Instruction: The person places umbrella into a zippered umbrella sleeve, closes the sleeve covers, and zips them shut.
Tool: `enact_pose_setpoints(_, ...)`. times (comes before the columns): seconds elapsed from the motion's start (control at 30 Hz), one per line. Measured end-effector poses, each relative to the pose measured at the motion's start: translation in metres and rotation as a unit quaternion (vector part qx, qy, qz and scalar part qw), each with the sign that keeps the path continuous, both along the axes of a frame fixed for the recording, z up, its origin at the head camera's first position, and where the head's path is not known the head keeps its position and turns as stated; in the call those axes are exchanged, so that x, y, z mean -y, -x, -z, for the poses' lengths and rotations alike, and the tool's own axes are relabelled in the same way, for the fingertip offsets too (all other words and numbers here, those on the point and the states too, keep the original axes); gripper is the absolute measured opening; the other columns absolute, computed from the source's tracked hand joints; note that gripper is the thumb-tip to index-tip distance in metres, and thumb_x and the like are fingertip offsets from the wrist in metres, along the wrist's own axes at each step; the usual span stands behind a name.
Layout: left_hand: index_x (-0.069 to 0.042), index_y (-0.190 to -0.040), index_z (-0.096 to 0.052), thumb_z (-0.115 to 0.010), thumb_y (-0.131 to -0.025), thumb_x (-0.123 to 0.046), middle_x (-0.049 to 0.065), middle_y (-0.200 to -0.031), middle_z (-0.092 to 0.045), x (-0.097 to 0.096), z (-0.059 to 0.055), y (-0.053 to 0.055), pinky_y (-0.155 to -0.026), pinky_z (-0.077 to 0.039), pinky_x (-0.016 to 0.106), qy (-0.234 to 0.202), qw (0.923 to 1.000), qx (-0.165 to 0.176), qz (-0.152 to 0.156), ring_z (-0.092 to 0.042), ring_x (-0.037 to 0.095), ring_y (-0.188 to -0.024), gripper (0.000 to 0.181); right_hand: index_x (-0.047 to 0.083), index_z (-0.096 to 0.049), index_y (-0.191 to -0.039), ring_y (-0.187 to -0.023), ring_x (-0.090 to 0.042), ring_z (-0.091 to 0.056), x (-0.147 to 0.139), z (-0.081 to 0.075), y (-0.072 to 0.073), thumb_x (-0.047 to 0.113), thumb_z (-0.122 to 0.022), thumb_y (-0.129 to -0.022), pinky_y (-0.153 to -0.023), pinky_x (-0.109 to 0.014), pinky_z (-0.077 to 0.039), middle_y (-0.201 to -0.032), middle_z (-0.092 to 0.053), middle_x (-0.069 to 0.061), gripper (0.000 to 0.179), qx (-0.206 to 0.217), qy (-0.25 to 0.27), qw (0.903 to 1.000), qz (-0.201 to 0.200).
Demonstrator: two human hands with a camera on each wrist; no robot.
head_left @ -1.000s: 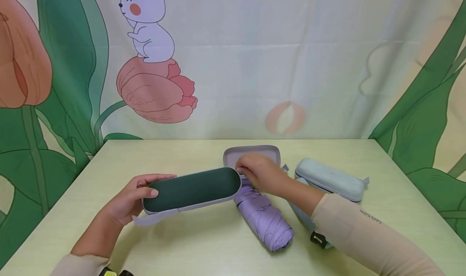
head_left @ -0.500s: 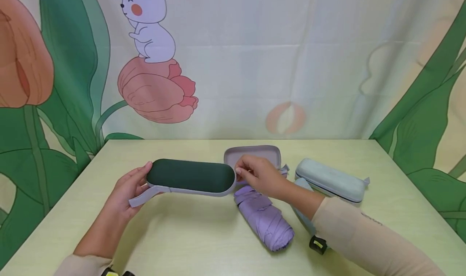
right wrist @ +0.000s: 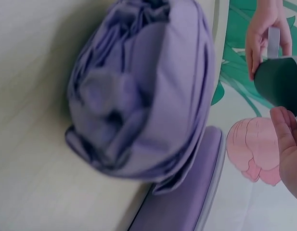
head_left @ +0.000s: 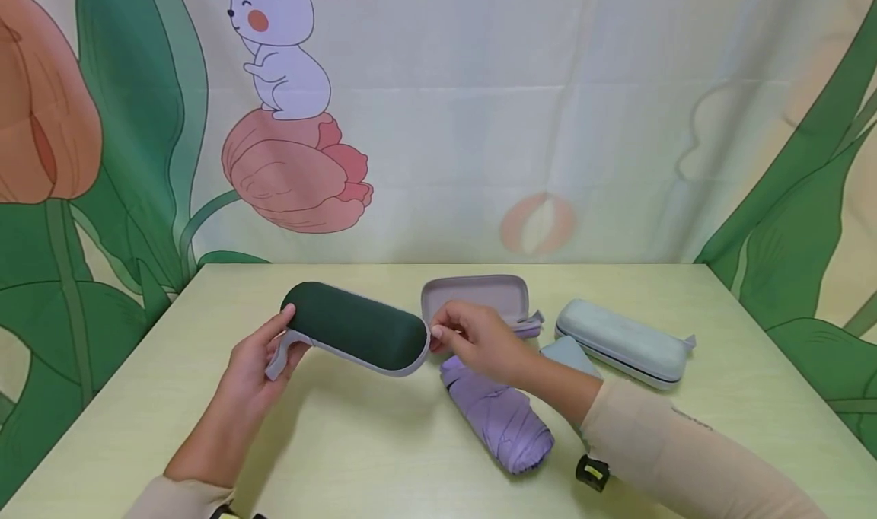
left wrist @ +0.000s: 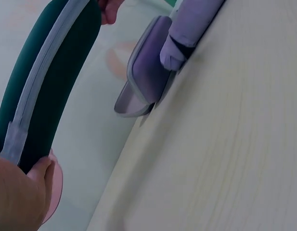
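Observation:
A long, rounded zippered case, dark green with pale grey zipper trim, is held up over the table, its right end tilted down. My left hand grips its left end, thumb on the green face, beside a grey fabric tab. In the left wrist view the zipper runs along the side of the case. The thumb and curled fingers of my right hand pinch at the zipper edge on the right end; the zipper pull is hidden. Below my right hand lies a purple folded umbrella, filling much of the right wrist view.
An opened purple case stands behind my right hand. To its right lies a closed pale blue case. A light blue item sits partly hidden under my right forearm. A printed curtain hangs behind the table.
The dark green case has turned clockwise: its left end has risen and its right end has dropped. My left hand has shifted up with it. My right hand has stayed at the right end.

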State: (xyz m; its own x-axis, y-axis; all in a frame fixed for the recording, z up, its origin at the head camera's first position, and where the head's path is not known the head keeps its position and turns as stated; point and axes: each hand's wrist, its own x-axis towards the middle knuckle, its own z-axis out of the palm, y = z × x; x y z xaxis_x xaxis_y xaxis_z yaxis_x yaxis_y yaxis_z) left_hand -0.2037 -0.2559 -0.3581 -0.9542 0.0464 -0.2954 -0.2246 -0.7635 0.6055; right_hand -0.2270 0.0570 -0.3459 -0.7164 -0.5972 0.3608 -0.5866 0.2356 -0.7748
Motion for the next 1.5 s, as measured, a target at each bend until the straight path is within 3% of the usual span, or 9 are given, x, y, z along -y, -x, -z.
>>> enact_pose_setpoints(0.1,-0.011,-0.123,-0.059,-0.071,-0.089,-0.013,0.0,-0.107,-0.066,-0.007,0.002,0.001,-0.093,-0.048,0.027,-0.043,0.9984,0.013,-0.034,-0.064,0.012,-0.098,0.036,-0.001,-0.062,-0.093,-0.083,-0.019,-0.068,0.004,0.0,-0.003,0.001,-0.058,-0.096,-0.073,-0.028,-0.057,-0.087,-0.068,-0.009,0.005,-0.018,0.006,0.9998,-0.008)
enact_pose_setpoints(0.23,-0.015,-0.121,-0.055,-0.071,-0.089,-0.017,0.001,-0.115,-0.054,-0.014,0.007,0.001,-0.094,-0.049,0.03,-0.067,0.997,0.01,-0.037,-0.06,0.015,-0.101,0.036,-0.002,-0.062,-0.093,-0.083,-0.016,-0.066,0.008,0.001,-0.007,0.001,-0.059,-0.096,-0.075,-0.027,-0.056,-0.087,-0.067,-0.009,0.005,-0.044,0.011,0.9989,-0.014)
enact_pose_setpoints(0.33,-0.02,-0.122,-0.049,-0.066,-0.093,-0.017,0.001,-0.113,-0.053,-0.02,0.012,0.0,-0.094,-0.05,0.039,-0.051,0.9982,-0.029,-0.012,-0.058,0.019,-0.104,0.034,-0.003,-0.061,-0.093,-0.082,-0.015,-0.064,0.01,0.002,-0.01,0.001,-0.059,-0.096,-0.074,-0.023,-0.055,-0.087,-0.066,-0.009,0.006,-0.065,0.007,0.9977,-0.017)
enact_pose_setpoints(0.47,-0.025,-0.123,-0.052,-0.058,-0.097,-0.013,-0.002,-0.106,-0.062,-0.027,0.018,-0.003,-0.09,-0.051,0.046,-0.002,0.9945,-0.102,0.024,-0.057,0.022,-0.104,0.029,0.0,-0.061,-0.092,-0.074,-0.011,-0.055,0.011,0.005,-0.012,0.001,-0.061,-0.095,-0.067,-0.02,-0.051,-0.083,-0.062,-0.005,0.003,-0.14,-0.018,0.9898,-0.017)
enact_pose_setpoints(0.7,-0.01,-0.103,-0.058,-0.061,-0.095,-0.011,0.001,-0.096,-0.066,-0.04,0.021,-0.003,-0.085,-0.053,0.028,-0.035,0.9943,-0.1,-0.009,-0.063,0.016,-0.092,0.008,0.003,-0.061,-0.093,-0.071,-0.011,-0.049,0.015,0.009,-0.014,0.0,-0.065,-0.091,-0.065,-0.022,-0.045,-0.082,-0.058,-0.002,0.006,-0.27,-0.048,0.9616,-0.019)
enact_pose_setpoints(0.83,-0.011,-0.118,-0.051,-0.057,-0.098,-0.013,0.001,-0.103,-0.068,-0.044,0.022,-0.005,-0.085,-0.052,0.026,-0.012,0.9923,-0.124,-0.002,-0.063,0.014,-0.096,0.022,0.001,-0.06,-0.096,-0.079,-0.016,-0.056,0.019,0.007,-0.016,0.0,-0.063,-0.092,-0.074,-0.024,-0.049,-0.088,-0.061,-0.005,0.005,-0.324,-0.075,0.9426,-0.03)
enact_pose_setpoints(0.97,-0.021,-0.138,-0.037,-0.053,-0.098,-0.01,-0.001,-0.113,-0.065,-0.047,0.024,-0.009,-0.082,-0.053,0.03,0.002,0.9851,-0.165,0.048,-0.065,0.016,-0.099,0.044,0.002,-0.06,-0.096,-0.084,-0.018,-0.059,0.024,0.004,-0.018,-0.001,-0.065,-0.09,-0.079,-0.024,-0.05,-0.09,-0.061,-0.004,0.009,-0.367,-0.091,0.925,-0.039)
enact_pose_setpoints(1.1,-0.029,-0.144,-0.033,-0.056,-0.096,-0.006,0.0,-0.121,-0.062,-0.048,0.026,-0.012,-0.084,-0.054,0.034,0.007,0.9769,-0.193,0.092,-0.066,0.018,-0.103,0.058,0.003,-0.058,-0.096,-0.083,-0.016,-0.06,0.028,0.002,-0.021,-0.002,-0.068,-0.088,-0.079,-0.02,-0.05,-0.089,-0.06,-0.003,0.014,-0.415,-0.101,0.9036,-0.039)
enact_pose_setpoints(1.5,-0.03,-0.149,-0.027,-0.055,-0.09,0.002,-0.001,-0.134,-0.052,-0.052,0.021,-0.015,-0.088,-0.053,0.035,0.066,0.9742,-0.193,0.095,-0.063,0.02,-0.109,0.072,0.004,-0.058,-0.092,-0.082,-0.015,-0.059,0.024,0.006,-0.017,-0.001,-0.066,-0.088,-0.066,-0.019,-0.05,-0.087,-0.058,-0.002,0.01,-0.488,-0.14,0.8613,0.025)
